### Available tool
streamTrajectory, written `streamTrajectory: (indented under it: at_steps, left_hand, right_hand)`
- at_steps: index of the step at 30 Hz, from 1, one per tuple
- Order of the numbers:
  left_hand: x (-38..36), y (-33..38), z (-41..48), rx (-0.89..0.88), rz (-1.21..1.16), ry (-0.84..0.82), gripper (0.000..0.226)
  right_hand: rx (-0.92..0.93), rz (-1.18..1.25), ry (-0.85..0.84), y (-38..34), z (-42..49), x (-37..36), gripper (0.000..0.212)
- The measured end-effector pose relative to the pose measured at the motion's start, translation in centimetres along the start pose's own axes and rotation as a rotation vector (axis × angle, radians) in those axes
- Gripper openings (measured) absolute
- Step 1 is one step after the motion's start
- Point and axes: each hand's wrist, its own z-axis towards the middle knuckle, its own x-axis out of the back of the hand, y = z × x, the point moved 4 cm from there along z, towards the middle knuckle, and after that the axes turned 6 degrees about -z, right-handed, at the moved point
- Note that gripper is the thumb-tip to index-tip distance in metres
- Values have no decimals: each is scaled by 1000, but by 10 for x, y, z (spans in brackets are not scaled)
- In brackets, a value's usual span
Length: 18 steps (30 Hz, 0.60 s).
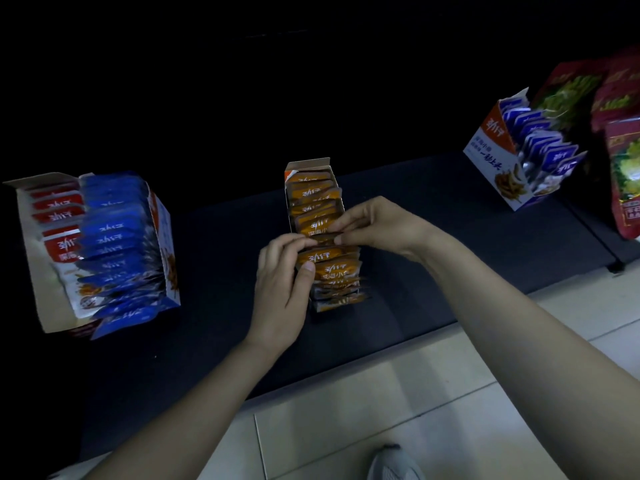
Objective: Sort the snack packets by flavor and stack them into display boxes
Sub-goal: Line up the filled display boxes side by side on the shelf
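A narrow display box (310, 166) stands in the middle of the dark shelf, filled with a row of orange snack packets (313, 194). My left hand (282, 289) grips the row's left side, thumb on an orange packet (325, 256). My right hand (377, 225) reaches in from the right and pinches the top edge of a packet in the middle of the row. At the left a wider box (31, 258) holds red packets (60, 206) beside a row of blue packets (114, 237). At the far right another box (491, 157) holds blue packets (550, 147).
Large red snack bags (627, 174) stand at the right edge behind the far box. The dark shelf (214, 341) ends at a front edge over a pale tiled floor (450, 393). A grey shoe (391, 462) shows at the bottom.
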Motion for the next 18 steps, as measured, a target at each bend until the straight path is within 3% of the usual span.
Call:
streamTrajectory:
  at_steps: [3, 7, 11, 14, 18]
  left_hand:
    - [1, 0, 0, -9, 17, -23, 44]
    - [3, -2, 1, 9, 35, -42, 49]
    - [2, 2, -1, 9, -17, -50, 51]
    - [-1, 3, -6, 34, -53, -34, 63]
    - [-14, 7, -6, 157, -135, -103, 71]
  right_hand:
    - [-59, -46, -23, -3, 1, 2, 12]
    - [-18, -141, 94, -6, 2, 1, 9]
    - [216, -302, 253, -10, -5, -1, 8]
    - [302, -249, 372, -1, -19, -9, 10]
    - [259, -139, 478, 16, -22, -13, 13]
